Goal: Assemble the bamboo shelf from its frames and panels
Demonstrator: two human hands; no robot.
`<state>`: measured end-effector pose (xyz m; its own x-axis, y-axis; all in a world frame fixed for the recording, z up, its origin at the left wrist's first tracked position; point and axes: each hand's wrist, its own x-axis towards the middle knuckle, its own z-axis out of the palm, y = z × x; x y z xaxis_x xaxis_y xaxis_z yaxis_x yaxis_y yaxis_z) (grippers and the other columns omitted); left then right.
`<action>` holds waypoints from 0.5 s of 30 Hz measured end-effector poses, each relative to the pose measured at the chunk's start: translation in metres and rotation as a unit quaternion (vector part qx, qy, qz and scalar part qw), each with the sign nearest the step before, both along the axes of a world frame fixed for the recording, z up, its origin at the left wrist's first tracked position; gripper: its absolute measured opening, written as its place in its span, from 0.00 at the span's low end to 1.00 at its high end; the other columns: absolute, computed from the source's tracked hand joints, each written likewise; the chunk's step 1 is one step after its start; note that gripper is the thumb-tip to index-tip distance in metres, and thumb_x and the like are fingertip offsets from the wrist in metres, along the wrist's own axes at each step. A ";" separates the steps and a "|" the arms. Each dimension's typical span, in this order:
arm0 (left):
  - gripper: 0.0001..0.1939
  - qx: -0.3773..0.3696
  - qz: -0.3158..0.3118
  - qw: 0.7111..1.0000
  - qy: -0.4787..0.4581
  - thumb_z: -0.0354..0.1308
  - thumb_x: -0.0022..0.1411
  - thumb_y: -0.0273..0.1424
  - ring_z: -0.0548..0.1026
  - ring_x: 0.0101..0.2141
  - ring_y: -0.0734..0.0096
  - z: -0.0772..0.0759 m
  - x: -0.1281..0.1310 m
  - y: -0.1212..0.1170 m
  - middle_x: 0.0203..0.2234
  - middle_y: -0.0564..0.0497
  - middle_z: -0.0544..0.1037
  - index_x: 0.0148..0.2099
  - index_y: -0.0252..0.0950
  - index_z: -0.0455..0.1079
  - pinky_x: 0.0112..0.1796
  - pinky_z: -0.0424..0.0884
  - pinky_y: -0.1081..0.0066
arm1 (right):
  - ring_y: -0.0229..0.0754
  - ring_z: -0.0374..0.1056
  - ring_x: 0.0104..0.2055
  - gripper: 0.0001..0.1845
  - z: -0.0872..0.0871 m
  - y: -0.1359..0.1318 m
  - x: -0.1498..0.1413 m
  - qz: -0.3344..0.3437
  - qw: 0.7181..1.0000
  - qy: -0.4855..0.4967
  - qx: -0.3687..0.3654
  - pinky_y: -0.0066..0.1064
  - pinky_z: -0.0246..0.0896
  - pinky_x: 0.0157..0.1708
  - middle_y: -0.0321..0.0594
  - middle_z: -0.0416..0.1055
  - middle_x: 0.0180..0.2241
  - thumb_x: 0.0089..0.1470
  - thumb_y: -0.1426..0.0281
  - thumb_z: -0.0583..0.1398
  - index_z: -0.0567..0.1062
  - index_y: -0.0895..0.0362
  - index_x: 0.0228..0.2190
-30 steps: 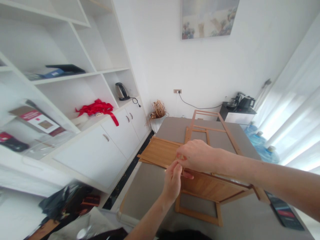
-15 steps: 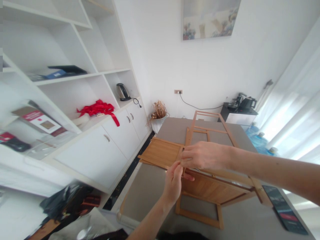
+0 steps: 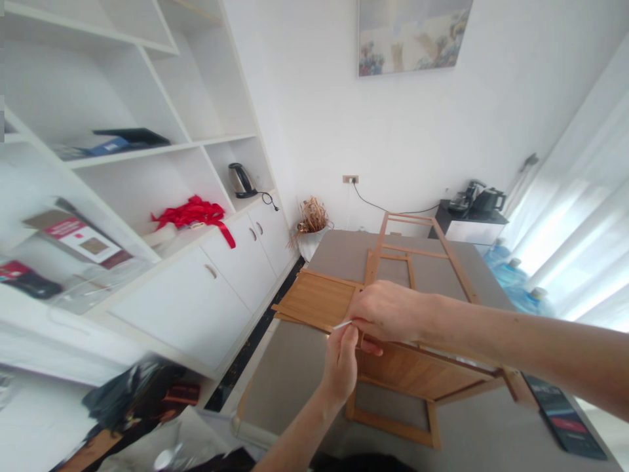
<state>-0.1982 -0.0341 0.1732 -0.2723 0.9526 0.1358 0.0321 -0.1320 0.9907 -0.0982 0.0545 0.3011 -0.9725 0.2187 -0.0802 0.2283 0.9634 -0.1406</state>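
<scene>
Several wooden frames and slatted panels, joined into a piece of furniture, lie on the grey table (image 3: 285, 367). My right hand (image 3: 386, 311) is closed in a pinch on a thin silvery rod that looks like a hex key (image 3: 343, 324), at the corner of the wooden frame (image 3: 427, 357). The key's far end is hidden under the fingers. My left hand (image 3: 341, 364) grips that same corner from the near side, its fingertips showing behind the edge and its thumb close to the key. A slatted panel (image 3: 317, 298) extends left of both hands.
A black phone-like slab (image 3: 565, 419) lies at the table's right edge. Water jugs (image 3: 514, 275) stand beyond that side. White cabinets (image 3: 196, 301) line the left, and a pot of dried plants (image 3: 312, 223) stands behind the table.
The key has swung round, and its free end now points left over my left thumb. My right hand has turned with it, while my left hand stays on the frame corner.
</scene>
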 end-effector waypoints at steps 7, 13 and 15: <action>0.18 0.031 -0.038 0.996 -0.070 0.42 0.64 0.41 0.76 0.27 0.66 -0.007 0.002 0.001 0.27 0.49 0.77 0.34 0.34 0.67 0.28 0.70 0.69 | 0.38 0.70 0.23 0.18 0.002 0.000 -0.006 -0.174 0.956 -0.040 -0.235 0.24 0.57 0.20 0.41 0.75 0.23 0.49 0.75 0.52 0.69 0.62 0.44; 0.18 0.032 -0.036 0.998 -0.047 0.42 0.64 0.40 0.76 0.26 0.66 -0.008 0.000 0.001 0.25 0.50 0.78 0.36 0.34 0.68 0.31 0.69 0.68 | 0.39 0.70 0.26 0.28 0.001 -0.002 0.003 -0.195 0.964 0.021 -0.180 0.25 0.56 0.22 0.39 0.75 0.25 0.53 0.70 0.53 0.59 0.61 0.55; 0.18 0.026 -0.025 0.999 -0.013 0.42 0.65 0.39 0.75 0.25 0.66 -0.010 -0.001 0.001 0.20 0.51 0.77 0.38 0.34 0.68 0.35 0.68 0.67 | 0.40 0.69 0.28 0.22 0.007 -0.003 0.007 -0.144 0.986 0.032 -0.074 0.27 0.53 0.23 0.39 0.74 0.26 0.54 0.69 0.54 0.64 0.57 0.52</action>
